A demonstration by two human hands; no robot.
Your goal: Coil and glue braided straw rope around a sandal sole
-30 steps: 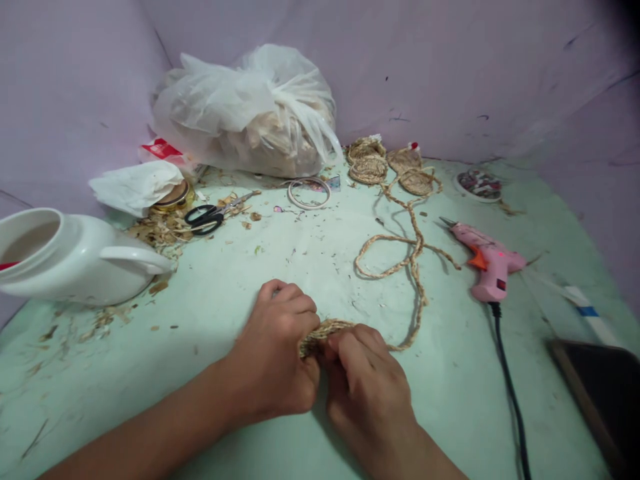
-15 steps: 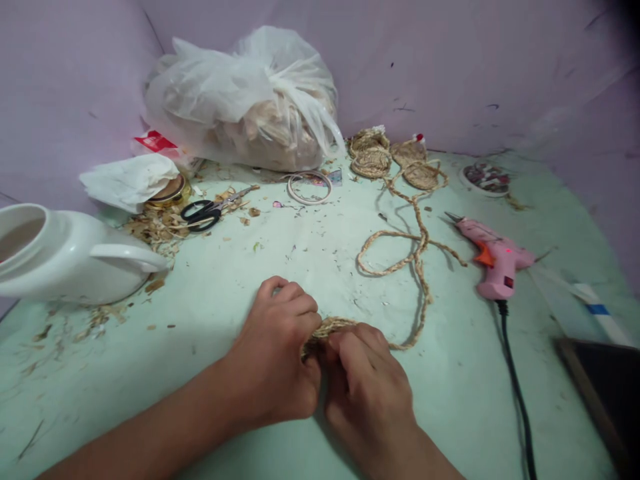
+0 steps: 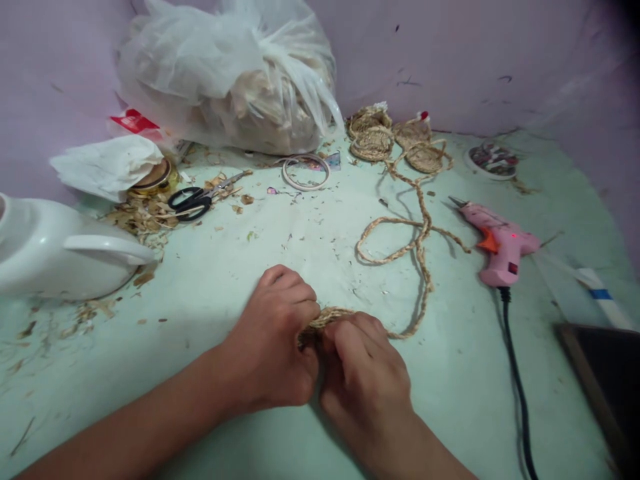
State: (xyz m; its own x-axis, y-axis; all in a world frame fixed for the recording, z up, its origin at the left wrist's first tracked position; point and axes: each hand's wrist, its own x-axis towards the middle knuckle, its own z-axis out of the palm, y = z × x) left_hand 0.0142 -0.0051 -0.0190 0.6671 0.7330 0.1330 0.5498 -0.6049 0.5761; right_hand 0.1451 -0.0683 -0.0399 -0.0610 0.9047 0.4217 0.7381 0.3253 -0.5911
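Ropework [image 3: 331, 316], held by my curled left hand [image 3: 277, 340] and pinching right hand [image 3: 370, 370]: probably light, flexible, rough rather than slippery; best gripped along its edge.

No words, brands or numbers can be read. The red panel [image 3: 134, 121] on the packet [image 3: 159, 135] at ten o'clock may carry lettering, though blur hides it. Dark strokes [image 3: 409, 83] on the wall [image 3: 450, 53] at one o'clock form no legible letters. The pink glue gun [image 3: 501, 250] at three o'clock shows a small lit red dot [image 3: 514, 235].
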